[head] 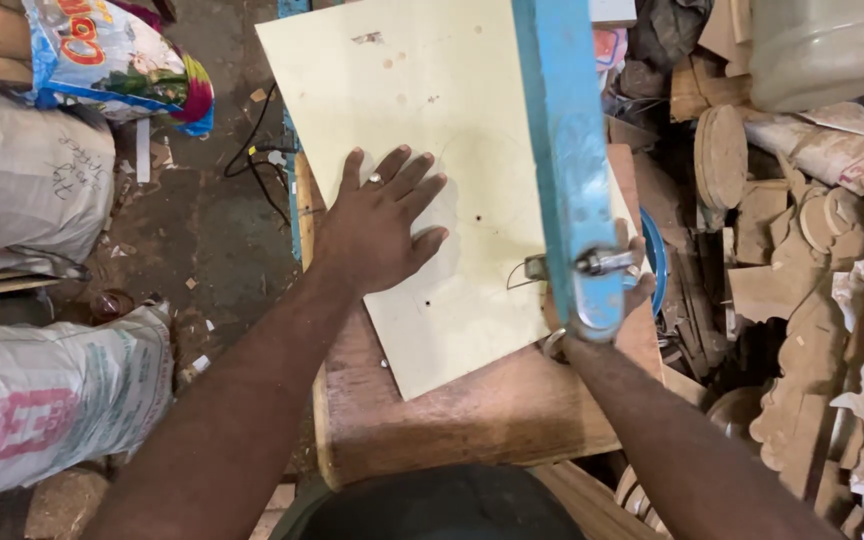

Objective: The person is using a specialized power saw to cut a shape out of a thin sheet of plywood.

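Two hands show in my head view, both at a pale cream board [432,130] lying on a worn wooden surface [472,420]. My left hand [377,225] lies flat on the board near its left edge, fingers spread wide, palm pressing down, gripping nothing; a ring sits on one finger. My right hand [634,280] is mostly hidden behind a blue metal arm [567,150] that runs from the far edge toward me across the board's right side; only a few fingertips show at the arm's near end beside a small metal fitting, so I cannot tell whether that grip is wide, narrow or closed on anything. The board sits tilted on the surface, its near corner pointing toward me, its far part reaching beyond the surface's far edge. On the floor at the left lie white woven sacks [32,180] and a black cable [262,160]. To the right is a heap of cut wooden shapes [802,280], with a translucent plastic container [822,50] at the far right.
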